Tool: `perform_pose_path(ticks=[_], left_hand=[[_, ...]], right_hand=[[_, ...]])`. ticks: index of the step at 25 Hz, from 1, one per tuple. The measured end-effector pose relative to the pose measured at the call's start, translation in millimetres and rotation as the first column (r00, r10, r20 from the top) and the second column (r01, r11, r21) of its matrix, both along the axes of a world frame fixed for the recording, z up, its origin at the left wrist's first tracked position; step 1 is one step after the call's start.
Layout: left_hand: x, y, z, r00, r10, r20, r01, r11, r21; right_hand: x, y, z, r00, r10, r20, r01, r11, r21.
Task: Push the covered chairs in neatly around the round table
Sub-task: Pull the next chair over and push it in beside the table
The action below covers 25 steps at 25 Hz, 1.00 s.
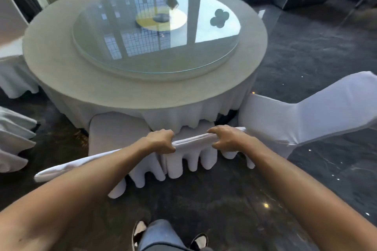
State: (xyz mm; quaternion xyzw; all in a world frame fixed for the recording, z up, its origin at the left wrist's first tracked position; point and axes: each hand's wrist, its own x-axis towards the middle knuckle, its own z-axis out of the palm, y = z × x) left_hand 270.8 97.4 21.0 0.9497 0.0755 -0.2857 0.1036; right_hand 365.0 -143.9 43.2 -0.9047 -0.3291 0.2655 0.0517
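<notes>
A round table (pixel 61 57) with a beige cloth and a glass turntable (pixel 155 32) fills the upper middle of the head view. Directly before me stands a white covered chair (pixel 114 130), its seat partly under the table's hanging cloth. My left hand (pixel 161 141) and my right hand (pixel 224 137) both grip the top edge of this chair's backrest, side by side. A second white covered chair (pixel 295 116) stands at the right, angled, close to the table's edge.
More white covered chairs stand at the left: one at the far left (pixel 10 47), another nearer (pixel 14 138). The floor (pixel 204 199) is dark polished stone. My legs and shoes (pixel 163 236) show at the bottom. Windows lie beyond the table.
</notes>
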Motion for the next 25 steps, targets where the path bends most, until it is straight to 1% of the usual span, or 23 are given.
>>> perform_pose_path(ticks=[5, 7, 9, 12, 17, 21, 23, 25], left_hand=[[89.9, -119.4, 32.4, 0.987, -0.116, 0.109, 0.118, 0.993, -0.015], [117.7, -155.6, 39.7, 0.977, -0.134, 0.165, 0.143, 0.989, -0.044], [152.9, -200.5, 40.2, 0.959, -0.163, 0.232, 0.181, 0.982, -0.061], [213.3, -263.9, 36.0, 0.926, -0.196, 0.323, 0.218, 0.975, -0.033], [333.6, -376.4, 36.4, 0.902, -0.161, 0.401, 0.214, 0.972, -0.092], [419.3, -457.4, 40.5, 0.868, -0.136, 0.477, 0.219, 0.968, -0.122], [450.4, -494.5, 44.4, 0.860, -0.124, 0.495, 0.226, 0.962, -0.152], [470.5, -531.4, 46.0, 0.854, -0.115, 0.507, 0.230, 0.958, -0.171]], right_hand=[[56.6, -118.8, 27.5, 0.977, -0.172, 0.124, 0.164, 0.984, 0.068], [74.9, -155.6, 32.2, 0.959, -0.217, 0.181, 0.203, 0.975, 0.092], [98.8, -201.4, 34.5, 0.929, -0.287, 0.235, 0.264, 0.957, 0.124], [140.5, -266.1, 35.2, 0.866, -0.380, 0.326, 0.343, 0.925, 0.165], [233.7, -373.4, 49.5, 0.789, -0.399, 0.468, 0.357, 0.916, 0.180], [307.1, -449.7, 66.1, 0.777, -0.364, 0.514, 0.324, 0.931, 0.168], [337.3, -482.7, 71.2, 0.743, -0.384, 0.549, 0.318, 0.923, 0.215], [361.8, -512.4, 73.0, 0.718, -0.390, 0.577, 0.320, 0.921, 0.224]])
